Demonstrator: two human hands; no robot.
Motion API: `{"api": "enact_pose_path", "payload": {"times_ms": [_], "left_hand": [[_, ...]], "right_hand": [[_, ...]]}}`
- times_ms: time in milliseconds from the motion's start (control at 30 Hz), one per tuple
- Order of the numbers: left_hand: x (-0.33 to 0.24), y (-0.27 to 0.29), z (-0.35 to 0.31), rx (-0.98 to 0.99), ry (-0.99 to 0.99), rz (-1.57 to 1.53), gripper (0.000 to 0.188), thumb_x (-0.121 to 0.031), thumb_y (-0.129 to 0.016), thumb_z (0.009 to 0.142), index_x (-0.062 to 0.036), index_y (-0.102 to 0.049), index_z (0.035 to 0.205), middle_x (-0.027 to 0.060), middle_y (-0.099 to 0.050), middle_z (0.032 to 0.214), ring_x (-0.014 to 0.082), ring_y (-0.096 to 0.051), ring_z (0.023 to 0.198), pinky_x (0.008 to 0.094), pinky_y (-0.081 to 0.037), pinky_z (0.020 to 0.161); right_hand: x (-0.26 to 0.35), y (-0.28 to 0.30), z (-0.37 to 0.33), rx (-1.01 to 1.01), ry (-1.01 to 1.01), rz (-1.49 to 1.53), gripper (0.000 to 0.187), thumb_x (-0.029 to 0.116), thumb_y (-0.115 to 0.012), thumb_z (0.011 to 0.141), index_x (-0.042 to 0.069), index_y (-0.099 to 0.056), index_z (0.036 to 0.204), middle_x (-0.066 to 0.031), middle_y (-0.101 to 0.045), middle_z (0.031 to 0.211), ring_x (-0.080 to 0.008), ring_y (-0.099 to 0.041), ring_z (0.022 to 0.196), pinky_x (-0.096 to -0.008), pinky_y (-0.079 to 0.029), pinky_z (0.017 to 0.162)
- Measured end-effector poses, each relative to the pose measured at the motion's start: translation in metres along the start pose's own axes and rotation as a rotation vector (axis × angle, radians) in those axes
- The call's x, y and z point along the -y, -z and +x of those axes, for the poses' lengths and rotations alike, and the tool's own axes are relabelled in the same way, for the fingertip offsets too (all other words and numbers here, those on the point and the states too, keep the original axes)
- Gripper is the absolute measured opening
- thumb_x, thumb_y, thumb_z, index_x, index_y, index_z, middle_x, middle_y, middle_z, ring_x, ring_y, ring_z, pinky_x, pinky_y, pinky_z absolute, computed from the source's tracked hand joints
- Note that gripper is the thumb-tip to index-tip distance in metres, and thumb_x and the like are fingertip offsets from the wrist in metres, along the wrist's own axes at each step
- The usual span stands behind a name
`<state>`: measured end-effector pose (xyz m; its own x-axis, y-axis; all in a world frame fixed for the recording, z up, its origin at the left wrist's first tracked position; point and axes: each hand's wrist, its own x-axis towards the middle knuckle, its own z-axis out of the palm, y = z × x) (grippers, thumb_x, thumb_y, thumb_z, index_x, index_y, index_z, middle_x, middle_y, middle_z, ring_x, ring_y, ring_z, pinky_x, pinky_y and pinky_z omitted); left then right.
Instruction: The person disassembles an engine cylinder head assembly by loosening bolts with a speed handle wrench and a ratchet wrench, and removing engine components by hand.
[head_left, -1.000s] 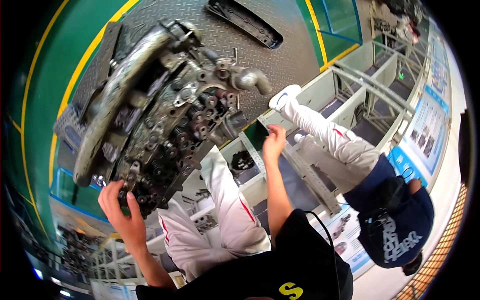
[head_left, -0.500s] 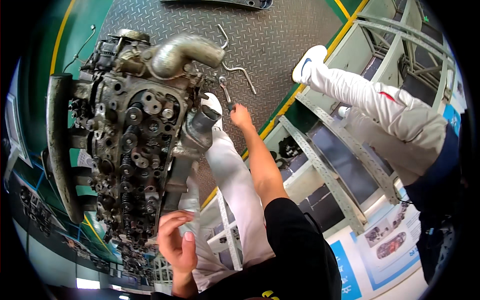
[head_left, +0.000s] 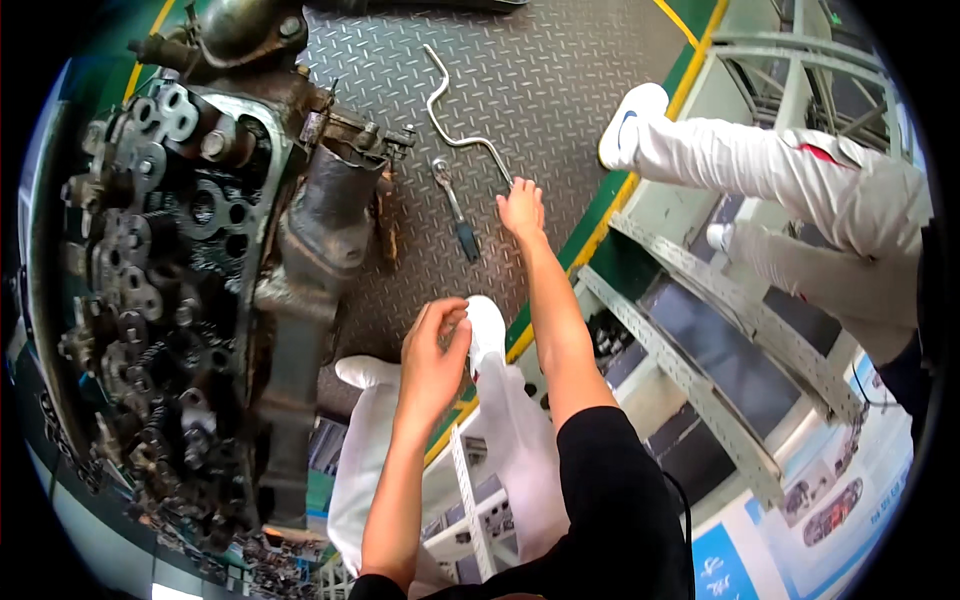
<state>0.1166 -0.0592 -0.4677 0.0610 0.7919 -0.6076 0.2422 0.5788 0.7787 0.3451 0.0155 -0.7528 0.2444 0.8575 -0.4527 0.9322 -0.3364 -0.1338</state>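
Observation:
My right hand (head_left: 522,208) reaches down to the near end of a bent steel speed wrench (head_left: 462,141) on the floor plate. Its fingers look spread around the tip; a firm grip is not visible. Left of that hand, a ratchet wrench (head_left: 456,208) with a dark handle lies loose on the plate. My left hand (head_left: 435,350) hovers above my shoes, empty, fingers slightly curled and thumb apart. At the left stands a large greasy engine (head_left: 165,270) with its valve gear exposed and a thick metal pipe outlet (head_left: 330,205) facing my side.
Patterned steel plate (head_left: 570,80) covers the floor, edged by a yellow line (head_left: 690,75). On the right are grey metal frames (head_left: 690,370) and another person's white-trousered legs (head_left: 740,160). A dark tray-like part (head_left: 450,3) lies at the far edge.
My right hand has left the ratchet's handle and moved right to the speed wrench's end. My left hand has moved right and up, away from the engine. The view has shifted closer to the engine.

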Motion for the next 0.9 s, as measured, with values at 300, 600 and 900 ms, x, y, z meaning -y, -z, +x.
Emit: {"api": "enact_pose_path", "payload": {"times_ms": [300,600,900], "left_hand": [[0.116,-0.098,0.192,-0.137,0.238,-0.197,0.049,-0.038,-0.050,0.105,0.0064,-0.059,0.125,0.0195,-0.070,0.116,0.0278,-0.068,0.109,0.0338,-0.053,0.090],[0.116,-0.066,0.328,-0.409,0.386,-0.811,0.050,-0.044,-0.035,0.108,-0.0080,-0.051,0.077,0.0065,-0.051,0.063,0.0204,-0.048,0.046,0.0367,-0.040,0.041],[0.097,-0.051,0.399,-0.540,0.080,0.152,0.058,-0.046,-0.040,0.106,-0.0022,-0.069,0.081,0.0102,-0.066,0.069,0.0250,-0.064,0.062,0.0417,-0.048,0.058]], "right_hand": [[0.014,-0.006,-0.048,0.063,0.132,0.530,0.026,0.024,-0.055,0.100,-0.002,-0.056,0.100,-0.0305,-0.066,0.086,-0.0534,-0.063,0.083,-0.0626,-0.047,0.072],[0.073,0.161,-0.184,0.168,0.223,0.586,0.024,0.021,-0.054,0.100,-0.001,-0.062,0.094,-0.0296,-0.067,0.080,-0.0495,-0.066,0.073,-0.0566,-0.052,0.066],[-0.019,0.073,-0.115,0.224,0.173,0.336,0.026,0.028,-0.061,0.097,0.002,-0.062,0.094,-0.0255,-0.069,0.088,-0.0476,-0.066,0.085,-0.0572,-0.052,0.073]]}}
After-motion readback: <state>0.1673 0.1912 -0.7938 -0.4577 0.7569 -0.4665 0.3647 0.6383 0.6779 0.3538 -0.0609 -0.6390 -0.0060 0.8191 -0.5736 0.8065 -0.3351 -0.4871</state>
